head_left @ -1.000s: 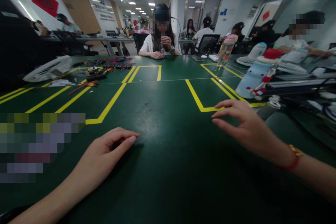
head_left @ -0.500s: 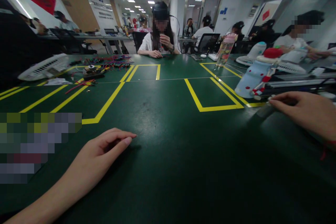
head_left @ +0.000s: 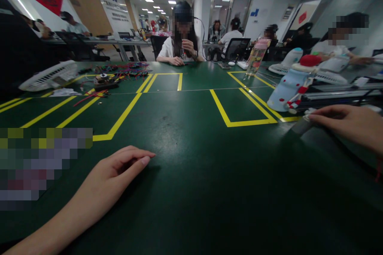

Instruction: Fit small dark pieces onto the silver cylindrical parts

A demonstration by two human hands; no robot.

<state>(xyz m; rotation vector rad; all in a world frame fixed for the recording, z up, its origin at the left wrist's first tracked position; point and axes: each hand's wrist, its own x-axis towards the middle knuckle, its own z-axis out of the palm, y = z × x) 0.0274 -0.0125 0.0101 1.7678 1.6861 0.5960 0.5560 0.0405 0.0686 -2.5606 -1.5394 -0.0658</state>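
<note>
The left hand (head_left: 115,167) was positioned low over the near part of the green desk (head_left: 191,207), left of centre. Its fingers were loosely curled, the thumb tip was close to the forefinger with a gap behind it, and the hand held nothing. Contact between this hand and the surface could not be confirmed.

The right hand (head_left: 347,121) was extended from the right edge, well apart from the left hand. Its thumb and fingers were pinched together on the whitish top end of a small grey cylinder (head_left: 301,126). The cylinder was located at the right side of the desk, just beyond the end of the yellow tape (head_left: 249,123), and appeared slanted; its exact attitude could not be determined. A red cord (head_left: 378,165) was at the right wrist.

A light-blue bottle (head_left: 283,89) with a red top stood behind the cylinder, with metal rails (head_left: 338,95) to its right. A clear bottle (head_left: 255,59) with a pink lid stood farther back. On the far left were a white vented device (head_left: 49,76) and bundles of coloured wires (head_left: 131,71). A co-worker (head_left: 179,50) was seated at the far edge.
</note>
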